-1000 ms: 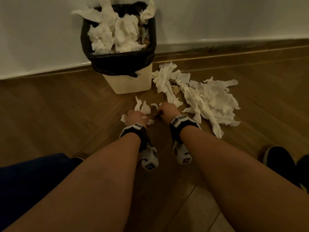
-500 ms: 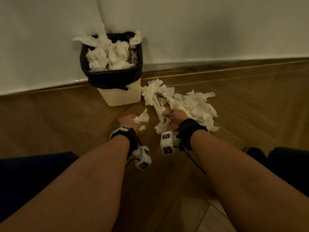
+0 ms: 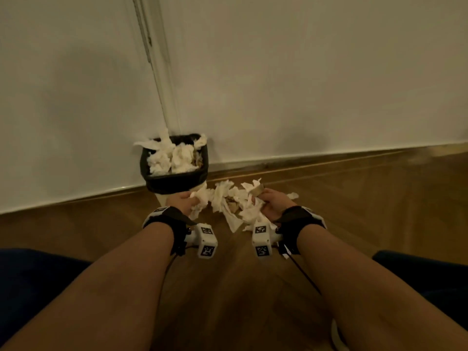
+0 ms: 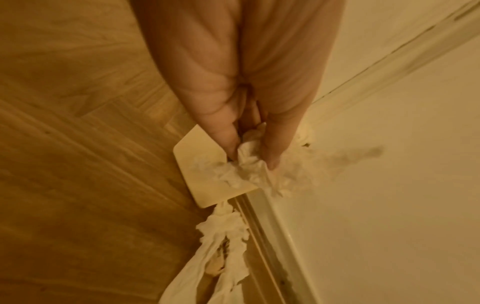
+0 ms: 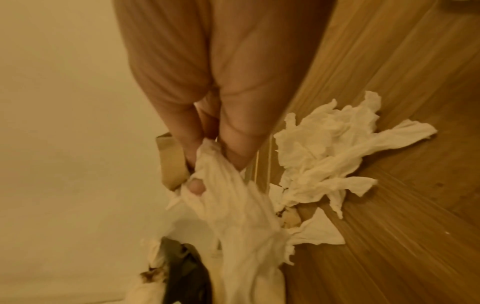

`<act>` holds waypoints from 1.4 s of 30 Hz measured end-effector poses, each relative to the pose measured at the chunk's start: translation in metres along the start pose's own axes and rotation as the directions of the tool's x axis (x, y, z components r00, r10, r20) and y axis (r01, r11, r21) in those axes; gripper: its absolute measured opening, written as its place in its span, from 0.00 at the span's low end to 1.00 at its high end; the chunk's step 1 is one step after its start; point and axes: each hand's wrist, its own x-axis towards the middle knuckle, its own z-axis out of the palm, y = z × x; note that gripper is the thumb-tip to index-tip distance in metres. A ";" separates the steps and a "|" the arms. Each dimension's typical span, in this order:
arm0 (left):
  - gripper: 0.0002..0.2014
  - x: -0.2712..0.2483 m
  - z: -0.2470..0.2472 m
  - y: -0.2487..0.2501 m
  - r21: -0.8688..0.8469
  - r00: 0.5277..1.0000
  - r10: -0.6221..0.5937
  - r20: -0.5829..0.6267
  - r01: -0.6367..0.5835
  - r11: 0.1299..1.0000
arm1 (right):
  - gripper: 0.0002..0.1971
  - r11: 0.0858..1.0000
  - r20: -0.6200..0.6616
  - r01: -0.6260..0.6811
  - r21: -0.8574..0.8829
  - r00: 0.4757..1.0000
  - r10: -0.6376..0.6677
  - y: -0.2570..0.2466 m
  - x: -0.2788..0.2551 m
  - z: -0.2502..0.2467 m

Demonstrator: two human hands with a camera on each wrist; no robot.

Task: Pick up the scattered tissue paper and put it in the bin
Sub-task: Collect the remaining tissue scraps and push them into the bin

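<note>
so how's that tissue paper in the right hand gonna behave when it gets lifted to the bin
Probably floppy: the tissue paper pinched by the right hand droops in a long crumpled strand. Likely very light, as a fingertip pinch carries it. It looks ragged, so it may tear or shed pieces, and the bin is already heaped.

No legible text, brand, number or sign appears in any view. The white wrist-camera housings (image 3: 207, 239) carry black-and-white square fiducial patterns (image 3: 261, 229) on their faces; these patterns contain no readable characters.
</note>
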 end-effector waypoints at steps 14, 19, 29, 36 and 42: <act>0.22 -0.013 -0.050 0.103 -0.394 0.981 0.164 0.104 -0.111 0.912 | 0.16 0.992 0.179 0.122 0.036 0.976 -0.127 -0.071 -0.009 0.092; 0.25 0.005 -0.062 0.116 -0.552 0.978 0.200 0.067 -0.131 0.823 | 0.15 0.983 0.209 0.167 0.079 0.961 -0.180 -0.075 0.017 0.129; 0.21 0.058 -0.074 0.115 -0.545 0.977 0.198 -0.074 -0.206 0.813 | 0.20 0.946 0.052 0.230 0.227 0.967 -0.248 -0.055 0.087 0.180; 0.14 0.086 -0.065 0.085 -0.015 0.956 0.278 -0.098 -0.281 0.960 | 0.12 0.695 0.013 0.309 -0.649 0.918 -0.396 -0.020 0.120 0.178; 0.15 0.088 -0.064 0.084 0.487 0.924 0.378 -0.062 -0.303 0.819 | 0.17 0.257 0.273 0.373 -0.892 0.895 -0.353 -0.012 0.119 0.178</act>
